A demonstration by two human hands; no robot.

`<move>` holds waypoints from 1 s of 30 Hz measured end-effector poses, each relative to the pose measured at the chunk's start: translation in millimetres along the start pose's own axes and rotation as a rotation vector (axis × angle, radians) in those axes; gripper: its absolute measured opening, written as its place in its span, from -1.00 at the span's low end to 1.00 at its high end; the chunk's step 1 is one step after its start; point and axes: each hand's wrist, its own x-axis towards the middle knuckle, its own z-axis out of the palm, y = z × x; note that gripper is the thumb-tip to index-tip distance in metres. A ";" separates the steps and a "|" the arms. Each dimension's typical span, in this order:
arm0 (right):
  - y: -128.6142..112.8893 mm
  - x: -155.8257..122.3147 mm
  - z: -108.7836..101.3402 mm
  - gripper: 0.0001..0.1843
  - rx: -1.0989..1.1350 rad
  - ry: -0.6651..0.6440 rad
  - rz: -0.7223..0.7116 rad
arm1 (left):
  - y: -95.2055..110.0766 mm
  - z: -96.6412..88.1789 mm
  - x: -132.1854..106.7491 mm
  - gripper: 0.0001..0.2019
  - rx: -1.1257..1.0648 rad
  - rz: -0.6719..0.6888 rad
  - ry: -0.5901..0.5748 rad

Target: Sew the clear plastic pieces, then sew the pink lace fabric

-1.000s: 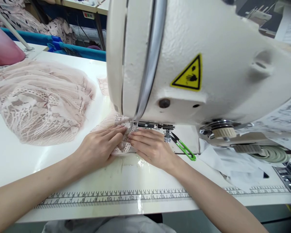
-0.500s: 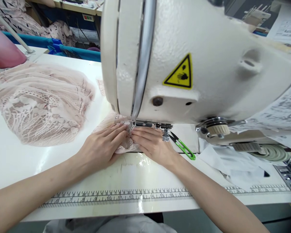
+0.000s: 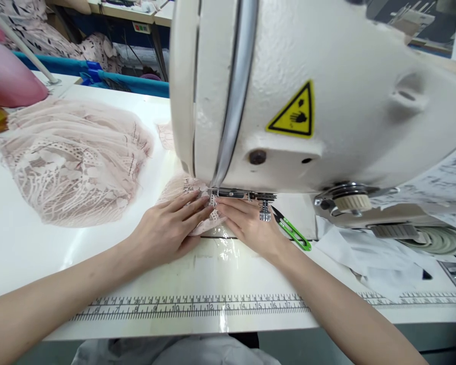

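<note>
A piece of pale pink lace fabric (image 3: 215, 215) lies under the head of the sewing machine (image 3: 289, 66). My left hand (image 3: 171, 220) rests flat on the lace, fingers stretched toward the needle area. On the other side, my right hand (image 3: 251, 218) lies with its fingers extended along the lace's right edge, just below the presser area. Its fingertips are partly under the machine's metal fittings. The needle itself is hidden. Green thread snips (image 3: 294, 232) lie just right of my right hand.
A heap of pink lace (image 3: 79, 167) lies on the left of the white table (image 3: 110, 253). A printed ruler strip (image 3: 190, 307) runs along the front edge. White fabric scraps (image 3: 376, 258) and a coiled pale green band (image 3: 441, 239) lie at the right.
The whole view has shifted slightly, so the machine and table appear further right. The lace between my hands has moved a little; both hands stay on it.
</note>
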 end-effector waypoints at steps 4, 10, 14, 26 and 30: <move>2.0 -0.1 2.4 -0.75 0.056 -0.028 0.027 | -0.2 1.1 0.7 -0.57 -0.011 -0.020 0.005; 2.7 1.8 4.9 -0.75 0.054 -0.030 0.049 | -2.7 5.4 1.5 -0.57 -0.038 -0.052 -0.007; 2.1 2.6 3.9 -0.74 -0.050 -0.056 0.002 | -4.6 5.3 1.4 -0.62 -0.034 0.049 0.034; -21.2 3.1 10.3 -0.71 -0.213 -0.011 -0.097 | -15.5 -2.2 -2.0 -0.61 -0.073 0.037 0.036; -23.5 5.6 10.2 -0.74 -0.211 0.015 -0.152 | -15.6 -1.1 -1.4 -0.61 -0.039 0.047 0.050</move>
